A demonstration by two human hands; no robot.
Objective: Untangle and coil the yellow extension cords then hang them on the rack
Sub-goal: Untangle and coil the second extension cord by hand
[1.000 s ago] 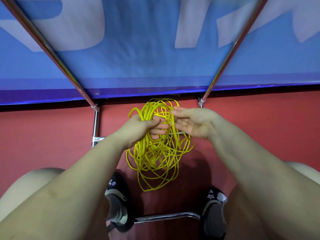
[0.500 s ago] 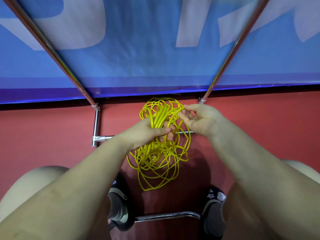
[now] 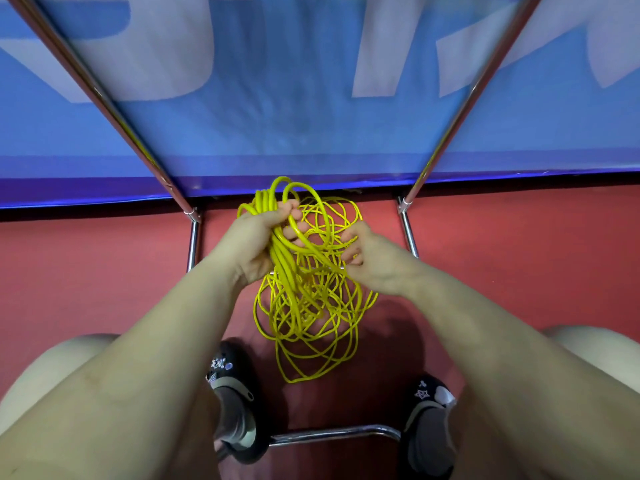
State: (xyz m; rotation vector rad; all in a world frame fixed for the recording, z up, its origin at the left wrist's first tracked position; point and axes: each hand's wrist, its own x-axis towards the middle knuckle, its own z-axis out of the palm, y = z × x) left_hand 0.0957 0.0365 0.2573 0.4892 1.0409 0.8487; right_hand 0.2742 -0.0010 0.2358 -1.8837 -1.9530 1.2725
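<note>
Between chrome rack legs (image 3: 407,230), over red floor (image 3: 104,278) — left hand (image 3: 256,237) gripping bundled yellow cords (image 3: 304,306), now raised higher; right hand (image 3: 367,258) pinching loose loops, now lower.

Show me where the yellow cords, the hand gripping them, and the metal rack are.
yellow cords (image 3: 311,327), head view, hanging tangled loops.
left hand (image 3: 258,237), head view, back of hand.
metal rack (image 3: 114,102), head view, left slanted pole.
</note>
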